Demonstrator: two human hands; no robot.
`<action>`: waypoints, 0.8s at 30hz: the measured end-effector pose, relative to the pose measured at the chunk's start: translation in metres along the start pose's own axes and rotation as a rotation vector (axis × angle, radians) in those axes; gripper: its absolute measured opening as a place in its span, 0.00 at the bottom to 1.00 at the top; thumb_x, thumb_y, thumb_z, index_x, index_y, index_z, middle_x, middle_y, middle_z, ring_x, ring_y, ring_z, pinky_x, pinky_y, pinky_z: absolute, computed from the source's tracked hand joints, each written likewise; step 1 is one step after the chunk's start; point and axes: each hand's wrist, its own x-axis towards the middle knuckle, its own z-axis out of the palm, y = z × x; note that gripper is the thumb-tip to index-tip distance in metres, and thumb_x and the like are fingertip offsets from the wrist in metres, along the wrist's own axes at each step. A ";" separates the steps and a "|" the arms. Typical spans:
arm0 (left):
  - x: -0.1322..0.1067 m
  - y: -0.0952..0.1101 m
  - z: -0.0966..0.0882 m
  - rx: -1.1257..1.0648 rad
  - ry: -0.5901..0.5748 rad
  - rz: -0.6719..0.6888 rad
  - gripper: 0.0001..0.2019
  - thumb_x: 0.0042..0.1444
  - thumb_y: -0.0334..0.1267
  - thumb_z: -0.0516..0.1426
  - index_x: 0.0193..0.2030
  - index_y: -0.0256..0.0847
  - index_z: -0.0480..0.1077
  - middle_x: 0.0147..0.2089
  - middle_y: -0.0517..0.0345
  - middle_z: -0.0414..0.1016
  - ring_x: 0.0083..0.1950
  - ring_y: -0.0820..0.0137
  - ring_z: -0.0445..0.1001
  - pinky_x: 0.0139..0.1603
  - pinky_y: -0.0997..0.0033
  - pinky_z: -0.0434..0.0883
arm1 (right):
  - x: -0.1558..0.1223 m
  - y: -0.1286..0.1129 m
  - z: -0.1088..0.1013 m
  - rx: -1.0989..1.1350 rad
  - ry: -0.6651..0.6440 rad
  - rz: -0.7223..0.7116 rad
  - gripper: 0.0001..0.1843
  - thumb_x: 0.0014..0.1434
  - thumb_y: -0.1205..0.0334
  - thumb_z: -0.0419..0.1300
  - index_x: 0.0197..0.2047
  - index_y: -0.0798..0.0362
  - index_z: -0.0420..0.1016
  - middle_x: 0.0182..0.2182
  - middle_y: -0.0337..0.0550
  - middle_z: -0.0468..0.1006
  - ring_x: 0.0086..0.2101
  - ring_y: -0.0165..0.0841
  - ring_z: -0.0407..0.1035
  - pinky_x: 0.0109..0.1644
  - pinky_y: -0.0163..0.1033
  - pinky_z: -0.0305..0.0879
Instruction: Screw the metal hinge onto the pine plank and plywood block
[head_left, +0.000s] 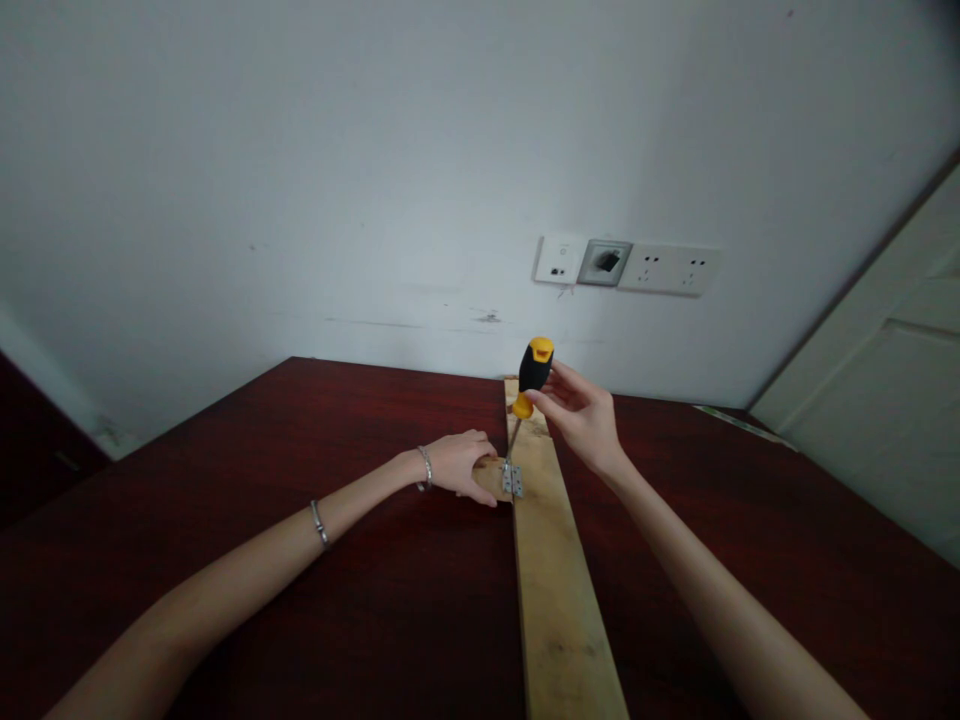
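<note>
No text, label, brand or number can be read anywhere: the black-and-yellow screwdriver handle (534, 370) and the white wall sockets (670, 268) show no legible marks.

Dim, soft light; warped edges.

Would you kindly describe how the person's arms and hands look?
Both arms are bare: no sleeves, no gloves. By the left hand a silver bracelet circles the wrist, a second silver band the forearm. The right hand wears nothing.
</note>
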 end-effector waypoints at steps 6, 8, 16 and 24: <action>0.000 0.000 0.000 0.003 0.003 0.004 0.33 0.40 0.63 0.60 0.46 0.38 0.68 0.42 0.52 0.67 0.44 0.63 0.67 0.41 0.70 0.65 | 0.000 0.002 0.000 -0.022 0.000 -0.008 0.28 0.48 0.59 0.66 0.54 0.50 0.71 0.37 0.43 0.79 0.36 0.35 0.73 0.44 0.46 0.73; -0.001 0.000 0.000 0.003 0.001 -0.001 0.33 0.40 0.63 0.60 0.46 0.38 0.68 0.42 0.52 0.67 0.44 0.63 0.67 0.41 0.70 0.65 | 0.000 0.002 0.000 -0.012 0.000 -0.007 0.28 0.48 0.60 0.66 0.54 0.50 0.71 0.38 0.43 0.79 0.37 0.35 0.73 0.44 0.46 0.73; -0.001 0.000 0.000 -0.001 -0.004 -0.005 0.33 0.40 0.62 0.61 0.46 0.38 0.68 0.42 0.53 0.67 0.43 0.64 0.68 0.40 0.71 0.65 | -0.002 -0.002 0.001 -0.005 -0.010 0.017 0.27 0.47 0.59 0.66 0.52 0.49 0.73 0.37 0.43 0.79 0.34 0.34 0.73 0.42 0.46 0.74; 0.000 -0.002 0.004 -0.019 0.006 -0.012 0.34 0.39 0.63 0.61 0.46 0.39 0.68 0.41 0.54 0.67 0.43 0.64 0.68 0.40 0.71 0.65 | -0.003 -0.004 0.001 0.005 -0.037 0.019 0.27 0.48 0.59 0.66 0.53 0.50 0.72 0.39 0.43 0.79 0.35 0.34 0.73 0.43 0.45 0.74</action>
